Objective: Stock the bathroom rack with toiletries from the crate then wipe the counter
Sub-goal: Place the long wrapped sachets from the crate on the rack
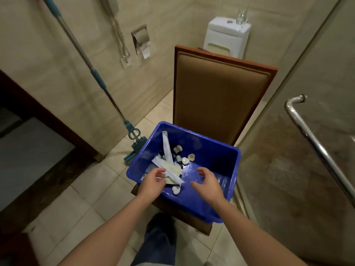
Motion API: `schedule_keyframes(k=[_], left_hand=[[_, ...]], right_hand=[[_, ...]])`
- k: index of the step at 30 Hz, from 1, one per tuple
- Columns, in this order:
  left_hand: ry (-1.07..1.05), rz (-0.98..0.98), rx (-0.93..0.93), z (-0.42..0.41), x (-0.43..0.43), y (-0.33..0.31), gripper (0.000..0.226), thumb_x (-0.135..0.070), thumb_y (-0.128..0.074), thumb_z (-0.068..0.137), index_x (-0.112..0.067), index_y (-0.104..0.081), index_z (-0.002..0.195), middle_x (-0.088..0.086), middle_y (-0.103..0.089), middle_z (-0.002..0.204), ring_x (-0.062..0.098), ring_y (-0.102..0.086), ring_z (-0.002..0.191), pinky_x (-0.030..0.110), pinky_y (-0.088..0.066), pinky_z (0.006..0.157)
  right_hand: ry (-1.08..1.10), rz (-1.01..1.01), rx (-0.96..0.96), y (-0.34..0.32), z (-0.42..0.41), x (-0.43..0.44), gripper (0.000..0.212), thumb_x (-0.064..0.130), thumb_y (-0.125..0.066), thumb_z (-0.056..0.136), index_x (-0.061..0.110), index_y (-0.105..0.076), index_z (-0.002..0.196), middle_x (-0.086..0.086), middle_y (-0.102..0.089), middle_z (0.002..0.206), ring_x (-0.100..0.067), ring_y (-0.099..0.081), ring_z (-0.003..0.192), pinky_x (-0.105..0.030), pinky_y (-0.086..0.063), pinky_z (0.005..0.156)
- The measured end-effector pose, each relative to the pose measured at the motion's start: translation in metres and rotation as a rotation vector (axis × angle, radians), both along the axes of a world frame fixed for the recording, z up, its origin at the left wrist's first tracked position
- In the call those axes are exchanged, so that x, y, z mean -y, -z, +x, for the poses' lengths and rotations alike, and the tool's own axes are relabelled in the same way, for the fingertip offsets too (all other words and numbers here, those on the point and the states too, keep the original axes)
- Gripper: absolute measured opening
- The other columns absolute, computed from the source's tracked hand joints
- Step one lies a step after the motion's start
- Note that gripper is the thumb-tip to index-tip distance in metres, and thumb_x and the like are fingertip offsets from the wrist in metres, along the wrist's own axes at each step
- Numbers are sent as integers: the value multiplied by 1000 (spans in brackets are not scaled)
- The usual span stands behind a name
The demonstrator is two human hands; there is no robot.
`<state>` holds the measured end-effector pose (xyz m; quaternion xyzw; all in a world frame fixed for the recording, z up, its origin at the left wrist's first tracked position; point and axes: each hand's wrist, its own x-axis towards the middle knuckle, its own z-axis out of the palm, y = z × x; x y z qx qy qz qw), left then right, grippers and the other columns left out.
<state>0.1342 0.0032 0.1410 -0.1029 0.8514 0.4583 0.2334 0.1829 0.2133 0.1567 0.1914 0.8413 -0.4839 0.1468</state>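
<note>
While the blue crate [217,156] rests on the seat of a padded chair [217,89], its toiletries lie in its left half: long white packets [166,148], small dark bottles [177,151] and pale round caps [185,161]. Both hands are inside the crate, apart, with fingers loosely curled and gripping nothing: left hand [152,182] over the packets, right hand [208,184] over the bare bottom. A mop [135,147] stands left of the crate and a chrome door handle [317,143] is to its right.

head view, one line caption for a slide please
Left hand and right hand hover over toiletries in a blue crate on a chair.
</note>
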Motion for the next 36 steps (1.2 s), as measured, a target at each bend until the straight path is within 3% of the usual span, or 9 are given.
schedule_keyframes(k=[4, 10, 16, 19, 23, 27, 31, 36], left_hand=[[77, -34, 80, -57, 17, 28, 37, -5, -59, 84, -30, -59, 112, -11, -63, 100, 8, -63, 87, 28, -53, 81], [182, -47, 203, -122, 32, 61, 36, -1, -59, 86, -21, -58, 116, -9, -61, 97, 7, -59, 86, 7, -42, 63], [299, -85, 352, -162, 37, 104, 38, -2, -61, 86, -13, -57, 122, 2, -61, 107, 21, -60, 106, 30, -48, 92], [382, -168, 440, -167, 40, 128, 44, -8, -66, 84, -13, -55, 127, 1, -58, 112, 23, -58, 109, 28, -44, 91], [571, -279, 518, -159, 44, 161, 69, -23, -76, 78, -18, -44, 139, 7, -47, 135, 23, -49, 119, 26, -39, 92], [751, -419, 434, -153, 46, 182, 88, -38, -80, 72, -29, -32, 146, 2, -30, 148, 26, -32, 134, 41, -39, 105], [874, -535, 301, -149, 42, 196, 89, -42, -79, 71, -29, -30, 143, 0, -30, 143, 27, -28, 128, 40, -36, 103], [842, -574, 178, -142, 39, 207, 71, -23, -71, 75, -25, -36, 137, 5, -35, 138, 28, -32, 123, 39, -38, 98]], right_hand=[[44, -2, 121, 25, -44, 21, 61, 26, -69, 87, 21, -43, 141, -2, -46, 142, -19, -50, 123, -36, -48, 97], [149, 3, 264, 52, -88, 46, 62, 25, -69, 86, 19, -43, 142, -3, -45, 142, -19, -49, 125, -34, -47, 96], [124, 81, 404, 82, -113, 60, 62, 24, -67, 85, 21, -43, 142, -4, -47, 140, -23, -50, 123, -38, -47, 98], [92, 124, 439, 97, -119, 67, 60, 23, -67, 85, 21, -45, 141, -4, -51, 136, -24, -50, 122, -39, -46, 98], [52, 169, 465, 129, -126, 74, 58, 24, -65, 84, 22, -47, 139, -1, -54, 136, -23, -47, 124, -37, -44, 97], [-40, 212, 492, 163, -133, 79, 58, 26, -65, 84, 23, -46, 139, 0, -54, 134, -23, -44, 126, -38, -43, 97], [-155, 249, 498, 191, -135, 85, 58, 26, -67, 86, 23, -45, 140, -2, -49, 135, -23, -42, 126, -36, -44, 90], [-268, 362, 471, 213, -136, 89, 55, 19, -67, 84, 20, -43, 133, -5, -41, 130, -25, -48, 109, -32, -39, 71]])
